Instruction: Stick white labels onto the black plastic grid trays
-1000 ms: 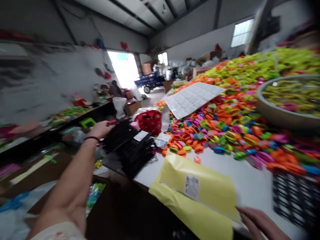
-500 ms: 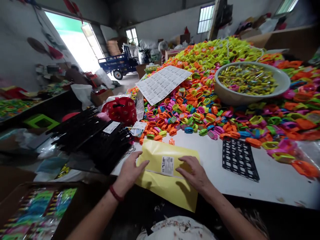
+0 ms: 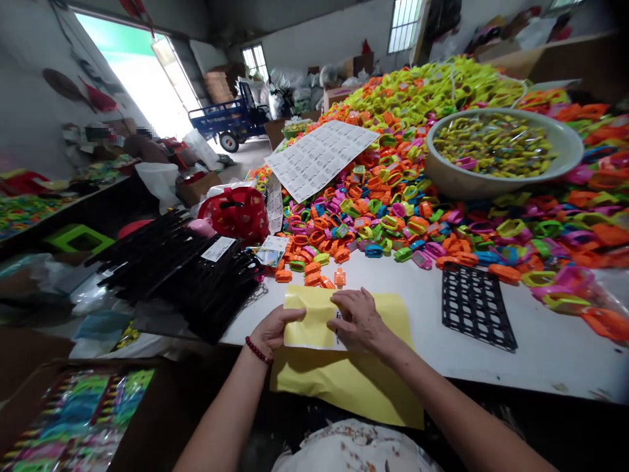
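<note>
A yellow sheet of paper (image 3: 348,373) lies over the near edge of the white table (image 3: 531,341), with a smaller yellow sheet (image 3: 309,321) carrying a white label on top. My left hand (image 3: 275,331) grips the left edge of the top sheet, thumb over it. My right hand (image 3: 358,321) lies on the sheet's middle with fingers bent, covering the label. A black plastic grid tray (image 3: 476,305) rests flat to the right of the sheets.
A big heap of coloured plastic rings (image 3: 393,216) covers the far table, with a white label sheet (image 3: 319,157) and a large bowl (image 3: 496,183) of yellow pieces on it. Stacked black trays (image 3: 187,269) and a red basket (image 3: 236,213) stand at left.
My view swung from the left side back to the table. My left hand left the black trays and came onto the yellow sheets; both hands now sit closer together on the top sheet.
</note>
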### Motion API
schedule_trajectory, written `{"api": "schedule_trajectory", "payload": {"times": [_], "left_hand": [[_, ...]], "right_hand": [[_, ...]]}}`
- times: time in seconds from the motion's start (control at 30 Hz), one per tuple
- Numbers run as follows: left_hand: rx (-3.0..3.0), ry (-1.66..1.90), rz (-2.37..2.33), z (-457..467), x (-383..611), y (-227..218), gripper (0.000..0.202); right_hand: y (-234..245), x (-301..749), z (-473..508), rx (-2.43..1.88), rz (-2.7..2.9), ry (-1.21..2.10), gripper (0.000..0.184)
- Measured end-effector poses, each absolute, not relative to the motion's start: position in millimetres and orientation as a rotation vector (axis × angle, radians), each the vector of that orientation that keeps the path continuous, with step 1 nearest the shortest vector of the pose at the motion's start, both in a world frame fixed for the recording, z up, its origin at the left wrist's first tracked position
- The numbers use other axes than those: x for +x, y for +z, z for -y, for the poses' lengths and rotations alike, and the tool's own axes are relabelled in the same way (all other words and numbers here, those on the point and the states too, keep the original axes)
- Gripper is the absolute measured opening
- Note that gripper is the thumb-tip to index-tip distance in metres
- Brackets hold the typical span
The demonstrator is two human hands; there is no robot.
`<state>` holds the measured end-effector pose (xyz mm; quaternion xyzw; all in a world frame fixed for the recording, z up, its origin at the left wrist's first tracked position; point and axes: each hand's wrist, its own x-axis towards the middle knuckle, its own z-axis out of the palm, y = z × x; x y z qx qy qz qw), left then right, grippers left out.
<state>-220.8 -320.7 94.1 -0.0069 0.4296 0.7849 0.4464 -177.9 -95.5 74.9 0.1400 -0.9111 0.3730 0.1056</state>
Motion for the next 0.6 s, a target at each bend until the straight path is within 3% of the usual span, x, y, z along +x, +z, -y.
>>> {"api": "schedule_trajectory", "payload": {"times": [0.23, 0.6], "left_hand": [[-0.068, 2.033, -0.727, 318.6, -208.9, 85.5, 0.061], [-0.172, 2.071, -0.737, 302.7, -206.7, 92.3, 0.053]], "right_hand": [[89.5, -166.7, 87.2, 0.453, 2.634, 1.361, 0.013], [94.6, -156.8, 87.7, 0.465, 2.462, 1.104, 0.009]]}}
